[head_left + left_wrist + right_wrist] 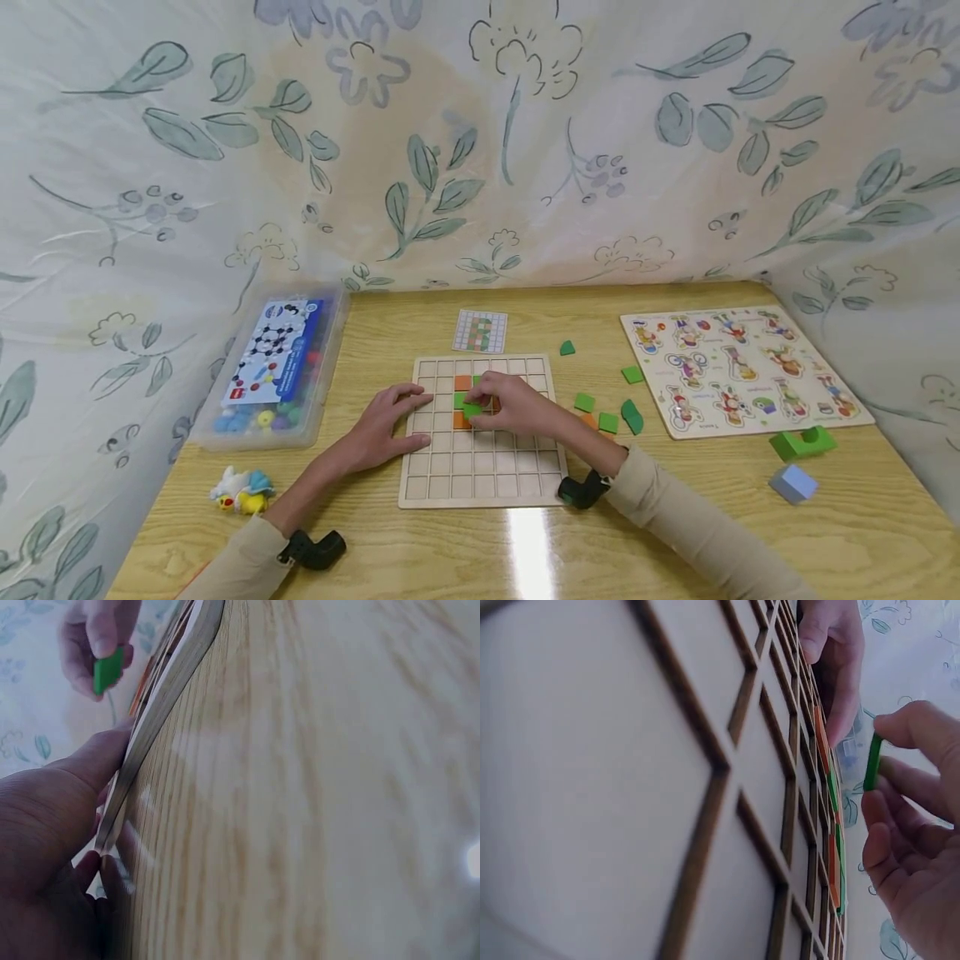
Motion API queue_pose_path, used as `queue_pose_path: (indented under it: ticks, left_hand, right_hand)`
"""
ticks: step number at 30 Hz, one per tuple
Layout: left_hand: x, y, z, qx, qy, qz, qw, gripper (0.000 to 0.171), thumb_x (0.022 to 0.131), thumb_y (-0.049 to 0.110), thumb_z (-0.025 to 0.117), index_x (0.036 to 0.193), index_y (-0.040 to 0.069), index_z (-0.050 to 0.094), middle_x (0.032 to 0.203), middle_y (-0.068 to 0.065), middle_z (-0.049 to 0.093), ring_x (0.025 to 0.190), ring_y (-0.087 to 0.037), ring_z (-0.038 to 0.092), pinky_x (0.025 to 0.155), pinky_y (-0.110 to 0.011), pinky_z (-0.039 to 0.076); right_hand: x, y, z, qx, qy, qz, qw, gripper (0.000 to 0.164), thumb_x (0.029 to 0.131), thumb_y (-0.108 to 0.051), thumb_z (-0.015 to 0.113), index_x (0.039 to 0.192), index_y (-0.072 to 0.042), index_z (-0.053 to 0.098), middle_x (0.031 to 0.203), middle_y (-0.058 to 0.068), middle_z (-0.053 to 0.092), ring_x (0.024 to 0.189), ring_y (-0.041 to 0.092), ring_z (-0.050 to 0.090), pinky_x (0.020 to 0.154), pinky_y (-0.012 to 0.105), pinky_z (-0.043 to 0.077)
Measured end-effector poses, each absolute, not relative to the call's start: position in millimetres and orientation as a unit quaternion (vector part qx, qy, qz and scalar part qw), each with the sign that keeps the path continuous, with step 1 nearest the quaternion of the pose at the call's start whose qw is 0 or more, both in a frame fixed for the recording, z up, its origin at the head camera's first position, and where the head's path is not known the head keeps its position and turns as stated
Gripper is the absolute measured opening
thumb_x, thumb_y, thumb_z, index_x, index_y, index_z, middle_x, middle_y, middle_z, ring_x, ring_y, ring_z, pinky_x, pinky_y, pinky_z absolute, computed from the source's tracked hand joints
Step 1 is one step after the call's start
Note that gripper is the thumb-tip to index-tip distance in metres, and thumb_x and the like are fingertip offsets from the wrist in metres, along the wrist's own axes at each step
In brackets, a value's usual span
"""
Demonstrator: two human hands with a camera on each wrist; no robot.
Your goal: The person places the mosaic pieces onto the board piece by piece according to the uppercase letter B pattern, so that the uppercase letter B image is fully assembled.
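Observation:
A wooden grid board (442, 464) lies on the table with several orange tiles (462, 382) and green tiles (459, 401) set in its cells. My right hand (512, 406) is over the middle of it. Between thumb and fingertips it pinches a small green tile (873, 761), held just off the board; the left wrist view also shows this. My left hand (380, 427) touches the board's left edge, thumb and fingers spread. In the left wrist view its thumb (97, 759) lies along that edge. The right hand partly hides the tiles below it.
Behind the board lies a printed pattern card (480, 332). Loose green and orange pieces (608, 422) lie to the right, near a picture puzzle board (742, 371). A green block (802, 443) and blue block (794, 484) sit farther right. A plastic case (273, 367) and small toys (243, 491) are left.

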State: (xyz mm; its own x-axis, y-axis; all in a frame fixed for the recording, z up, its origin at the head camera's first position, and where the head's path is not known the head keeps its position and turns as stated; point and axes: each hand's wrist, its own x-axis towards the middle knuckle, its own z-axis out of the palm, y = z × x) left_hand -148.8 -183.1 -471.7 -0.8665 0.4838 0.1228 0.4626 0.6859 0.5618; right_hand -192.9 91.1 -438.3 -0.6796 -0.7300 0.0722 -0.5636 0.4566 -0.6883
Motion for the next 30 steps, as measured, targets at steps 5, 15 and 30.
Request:
queue_pose_path:
  ticks: [5, 15, 30]
  left_hand:
    - [-148.5, -183.6, -472.7, 0.259, 0.917, 0.303, 0.018, 0.060, 0.087, 0.033, 0.072, 0.141, 0.013, 0.052, 0.143, -0.012, 0.046, 0.133, -0.035, 0.039, 0.104, -0.059, 0.032]
    - [-149.8, -183.1, -472.6, 0.253, 0.919, 0.301, 0.023, 0.061, 0.087, 0.036, 0.071, 0.141, 0.015, 0.052, 0.144, -0.010, 0.045, 0.133, -0.034, 0.039, 0.104, -0.058, 0.032]
    - [-149.2, -183.2, -472.7, 0.251, 0.919, 0.302, 0.025, 0.061, 0.087, 0.035, 0.072, 0.141, 0.015, 0.052, 0.144, -0.011, 0.045, 0.133, -0.035, 0.039, 0.104, -0.059, 0.032]
  right_hand:
    - [-193.1, 92.2, -441.5, -0.385, 0.860, -0.314, 0.120, 0.024, 0.088, -0.020, 0.071, 0.108, -0.008, 0.072, 0.099, 0.001, 0.063, 0.088, 0.011, 0.055, 0.080, 0.023, 0.049]
    - [-195.2, 95.3, -445.8, -0.430, 0.860, -0.258, 0.094, 0.022, 0.088, -0.021, 0.072, 0.106, -0.009, 0.072, 0.097, 0.002, 0.062, 0.085, 0.010, 0.053, 0.077, 0.023, 0.047]
    - [-191.5, 97.9, -444.6, -0.440, 0.864, -0.230, 0.080, 0.021, 0.090, -0.024, 0.070, 0.103, -0.008, 0.071, 0.104, 0.004, 0.062, 0.096, 0.015, 0.056, 0.086, 0.029, 0.049]
